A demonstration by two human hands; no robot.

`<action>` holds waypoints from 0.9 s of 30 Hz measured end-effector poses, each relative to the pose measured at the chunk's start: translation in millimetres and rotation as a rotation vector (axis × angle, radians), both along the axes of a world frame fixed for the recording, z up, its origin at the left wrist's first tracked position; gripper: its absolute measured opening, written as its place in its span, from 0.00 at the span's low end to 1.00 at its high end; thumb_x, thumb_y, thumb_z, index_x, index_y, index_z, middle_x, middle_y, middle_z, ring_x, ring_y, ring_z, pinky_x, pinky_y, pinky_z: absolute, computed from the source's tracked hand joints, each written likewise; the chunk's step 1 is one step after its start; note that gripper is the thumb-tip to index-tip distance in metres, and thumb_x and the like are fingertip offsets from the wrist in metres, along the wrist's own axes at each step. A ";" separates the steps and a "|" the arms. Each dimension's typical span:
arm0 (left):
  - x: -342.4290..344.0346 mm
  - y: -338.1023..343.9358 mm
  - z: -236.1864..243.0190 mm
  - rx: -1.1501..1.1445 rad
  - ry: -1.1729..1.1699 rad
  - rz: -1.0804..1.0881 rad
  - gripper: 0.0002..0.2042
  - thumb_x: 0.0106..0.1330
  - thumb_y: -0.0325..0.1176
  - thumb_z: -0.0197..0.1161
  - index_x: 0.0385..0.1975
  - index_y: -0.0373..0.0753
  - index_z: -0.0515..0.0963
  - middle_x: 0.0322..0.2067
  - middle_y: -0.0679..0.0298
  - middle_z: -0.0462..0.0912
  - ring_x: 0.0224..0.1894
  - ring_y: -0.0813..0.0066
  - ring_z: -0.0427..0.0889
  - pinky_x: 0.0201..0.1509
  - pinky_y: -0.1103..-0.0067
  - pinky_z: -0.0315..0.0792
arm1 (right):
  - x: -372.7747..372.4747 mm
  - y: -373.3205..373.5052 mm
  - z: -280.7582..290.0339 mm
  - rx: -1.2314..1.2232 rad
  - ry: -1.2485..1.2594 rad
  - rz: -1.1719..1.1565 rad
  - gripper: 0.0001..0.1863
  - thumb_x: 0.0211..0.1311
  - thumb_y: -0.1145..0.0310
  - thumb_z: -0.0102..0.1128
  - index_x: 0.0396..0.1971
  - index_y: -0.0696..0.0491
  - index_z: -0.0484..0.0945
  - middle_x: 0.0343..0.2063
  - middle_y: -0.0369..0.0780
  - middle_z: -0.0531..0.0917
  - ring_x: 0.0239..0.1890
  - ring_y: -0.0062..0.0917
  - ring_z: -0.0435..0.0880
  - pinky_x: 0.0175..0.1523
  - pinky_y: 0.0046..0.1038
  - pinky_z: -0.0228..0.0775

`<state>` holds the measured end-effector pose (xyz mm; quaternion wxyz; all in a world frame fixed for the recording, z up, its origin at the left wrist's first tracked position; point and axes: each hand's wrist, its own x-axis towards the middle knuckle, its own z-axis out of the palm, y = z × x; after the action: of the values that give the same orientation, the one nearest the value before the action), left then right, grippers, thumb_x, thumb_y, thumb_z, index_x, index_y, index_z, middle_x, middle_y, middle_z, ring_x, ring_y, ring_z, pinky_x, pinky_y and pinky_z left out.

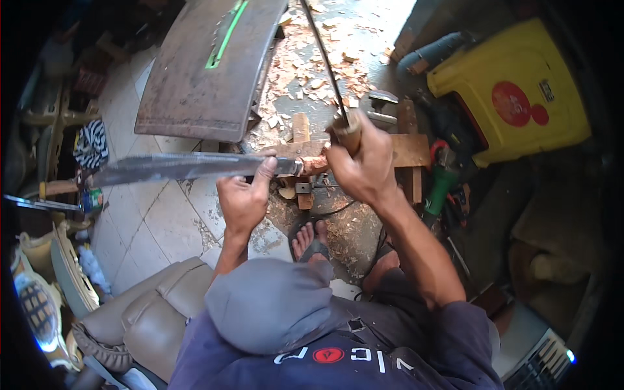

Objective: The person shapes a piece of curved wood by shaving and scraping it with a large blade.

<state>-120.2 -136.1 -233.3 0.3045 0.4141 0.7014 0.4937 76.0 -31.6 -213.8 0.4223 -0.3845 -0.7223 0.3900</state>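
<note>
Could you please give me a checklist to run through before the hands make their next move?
1. Left hand closed on the long blade: ok.
2. Right hand closed on the wooden-handled tool: ok.
3. Gloves worn: not ok, both hands are bare.
4. Toes covered: not ok, bare toes show.
5. Floor free of wood chips: not ok, many lie scattered.
6. Blade edge sharpness: cannot tell.

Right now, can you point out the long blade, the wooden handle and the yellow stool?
Long blade (175, 168): head view, middle of its flat.
Wooden handle (350, 134): head view, its exposed wood.
Yellow stool (513, 63): head view, panel above the large red circle.
</note>
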 end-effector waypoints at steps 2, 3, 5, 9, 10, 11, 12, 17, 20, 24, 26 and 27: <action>3.6 13.2 19.1 -0.040 0.086 -0.046 0.09 0.70 0.31 0.70 0.42 0.32 0.89 0.28 0.61 0.90 0.26 0.83 0.81 0.27 0.83 0.71 | 13.9 -27.9 -21.0 -0.240 -0.057 -0.032 0.09 0.57 0.72 0.59 0.37 0.59 0.75 0.21 0.43 0.84 0.18 0.31 0.82 0.20 0.36 0.72; 8.1 21.3 22.5 -0.060 0.122 -0.079 0.09 0.70 0.31 0.69 0.41 0.32 0.89 0.28 0.60 0.91 0.26 0.83 0.82 0.27 0.82 0.73 | 11.4 -38.9 -26.1 -0.257 -0.004 -0.100 0.09 0.60 0.72 0.60 0.38 0.59 0.75 0.22 0.44 0.84 0.18 0.30 0.83 0.19 0.35 0.71; 10.4 31.0 24.2 -0.035 0.126 -0.102 0.09 0.70 0.30 0.69 0.42 0.32 0.89 0.30 0.58 0.91 0.27 0.81 0.84 0.30 0.80 0.75 | 9.4 -59.8 -30.8 -0.365 0.002 -0.128 0.11 0.66 0.68 0.63 0.39 0.60 0.75 0.24 0.47 0.86 0.20 0.33 0.85 0.22 0.36 0.75; 18.7 32.4 41.5 -0.100 0.145 -0.181 0.09 0.71 0.27 0.67 0.45 0.29 0.85 0.34 0.58 0.90 0.37 0.75 0.87 0.45 0.78 0.81 | 9.2 -92.2 -57.0 -0.299 -0.080 -0.178 0.12 0.66 0.69 0.65 0.40 0.61 0.76 0.26 0.50 0.85 0.24 0.38 0.87 0.29 0.38 0.78; 20.2 30.6 42.0 -0.106 0.165 -0.191 0.08 0.71 0.26 0.67 0.45 0.29 0.85 0.34 0.58 0.89 0.38 0.75 0.87 0.45 0.78 0.81 | 9.6 -95.9 -60.7 -0.364 -0.129 -0.169 0.12 0.65 0.69 0.66 0.40 0.61 0.76 0.27 0.50 0.85 0.25 0.40 0.87 0.30 0.38 0.79; 22.9 26.6 37.7 -0.082 0.118 -0.185 0.08 0.71 0.25 0.67 0.46 0.29 0.85 0.34 0.59 0.89 0.38 0.76 0.86 0.45 0.79 0.80 | 9.5 -98.3 -65.1 -0.432 -0.184 -0.163 0.12 0.65 0.70 0.66 0.40 0.61 0.76 0.28 0.51 0.85 0.27 0.41 0.87 0.32 0.39 0.79; 26.6 24.2 36.1 -0.095 0.094 -0.173 0.08 0.70 0.25 0.67 0.45 0.29 0.85 0.35 0.60 0.89 0.38 0.76 0.86 0.45 0.79 0.80 | 7.9 -99.0 -68.3 -0.337 -0.144 -0.191 0.11 0.64 0.71 0.66 0.41 0.61 0.77 0.29 0.50 0.85 0.27 0.41 0.87 0.31 0.39 0.79; 40.6 25.0 41.5 -0.041 0.108 -0.217 0.07 0.66 0.20 0.69 0.43 0.31 0.86 0.36 0.58 0.89 0.39 0.75 0.87 0.44 0.80 0.79 | -0.3 -93.8 -70.0 -0.070 -0.170 -0.295 0.12 0.63 0.73 0.65 0.46 0.58 0.79 0.30 0.47 0.84 0.24 0.42 0.85 0.28 0.41 0.78; 41.4 27.4 43.2 0.013 0.194 -0.252 0.09 0.63 0.17 0.69 0.41 0.31 0.87 0.36 0.56 0.90 0.38 0.71 0.89 0.43 0.77 0.81 | 4.0 -92.9 -79.1 -0.128 -0.340 -0.232 0.14 0.63 0.74 0.65 0.48 0.57 0.79 0.28 0.45 0.82 0.23 0.42 0.85 0.27 0.41 0.78; 42.0 26.9 48.7 -0.024 0.219 -0.270 0.10 0.61 0.16 0.69 0.41 0.32 0.87 0.36 0.56 0.91 0.37 0.69 0.90 0.42 0.76 0.82 | 7.1 -88.4 -76.0 -0.077 -0.218 -0.236 0.15 0.63 0.73 0.64 0.50 0.56 0.79 0.28 0.45 0.82 0.24 0.42 0.85 0.27 0.41 0.79; 42.6 28.0 50.4 -0.021 0.266 -0.298 0.10 0.61 0.16 0.70 0.41 0.32 0.87 0.35 0.55 0.91 0.36 0.69 0.90 0.42 0.76 0.82 | 6.3 -89.0 -75.1 -0.106 -0.308 -0.222 0.15 0.63 0.73 0.64 0.49 0.56 0.80 0.29 0.46 0.83 0.25 0.43 0.86 0.27 0.41 0.79; 42.7 29.1 50.2 -0.001 0.297 -0.310 0.10 0.60 0.16 0.70 0.41 0.32 0.87 0.35 0.55 0.90 0.36 0.68 0.90 0.42 0.76 0.82 | 6.2 -88.7 -74.1 -0.118 -0.350 -0.216 0.15 0.63 0.72 0.63 0.49 0.57 0.80 0.30 0.46 0.84 0.26 0.43 0.86 0.28 0.41 0.79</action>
<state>-77.5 -107.0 -183.1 0.2703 0.5851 0.6668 0.3741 82.1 -120.3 -287.9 0.3064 -0.5457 -0.7151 0.3114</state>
